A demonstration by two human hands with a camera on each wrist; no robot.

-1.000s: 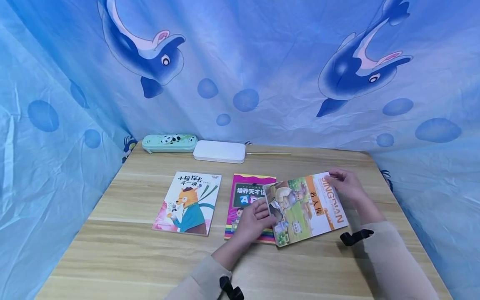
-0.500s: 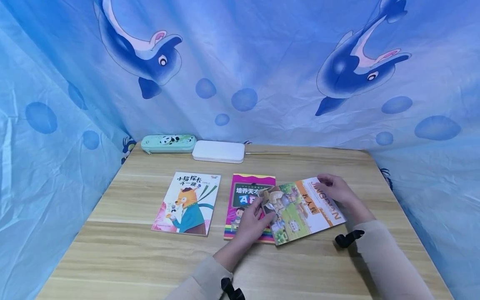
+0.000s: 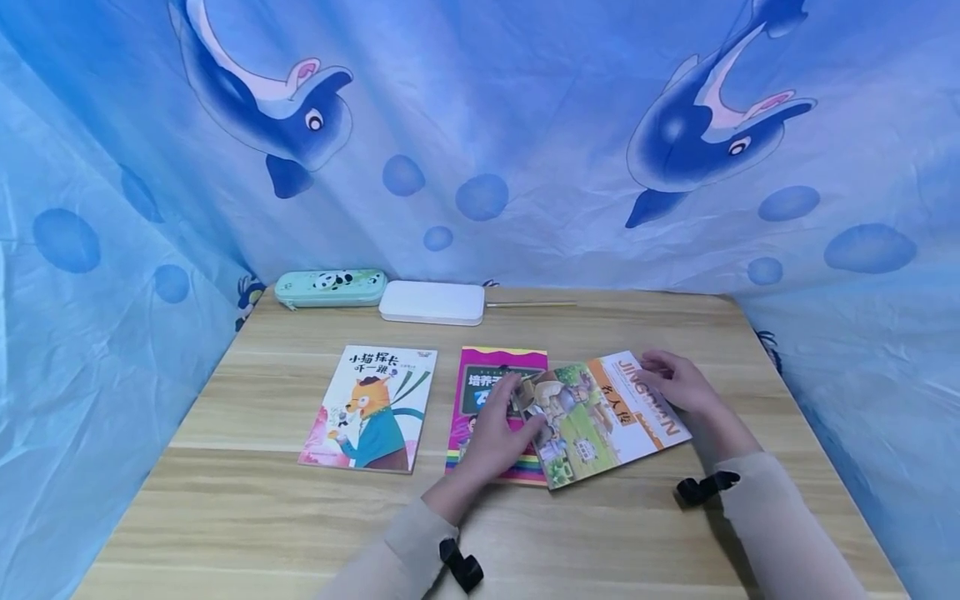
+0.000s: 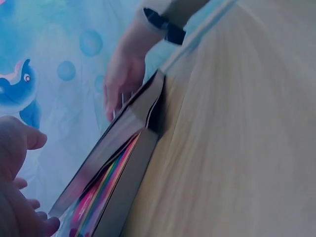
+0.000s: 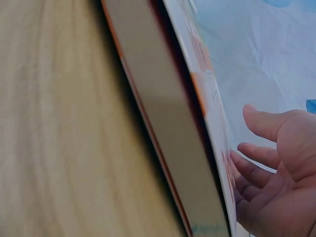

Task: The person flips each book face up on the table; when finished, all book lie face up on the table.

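A white, green and orange picture book [image 3: 581, 417] lies aslant, its left part over a magenta book [image 3: 504, 359] with a rainbow-striped lower edge. At the upper book's left edge, my left hand [image 3: 491, 437] overlaps the magenta cover. Its thumb stands free of the books in the left wrist view, fingers relaxed by the edge [image 4: 22, 182]. My right hand [image 3: 678, 385] is at the far right edge of the upper book. In the right wrist view its fingers [image 5: 252, 173] are loosely spread beside that edge, thumb raised off the cover.
A white book with a cartoon cat [image 3: 371, 408] lies to the left. Along the back stand a mint panda pencil case [image 3: 330, 287], a white flat box [image 3: 432, 302] and a thin stick [image 3: 532, 304]. A blue dolphin-print curtain [image 3: 555, 125] surrounds the wooden table [image 3: 262, 533].
The upper book has shifted left and come down over the magenta book. Both hands have loosened from it, the left fingers straightening and the right thumb coming off the cover.
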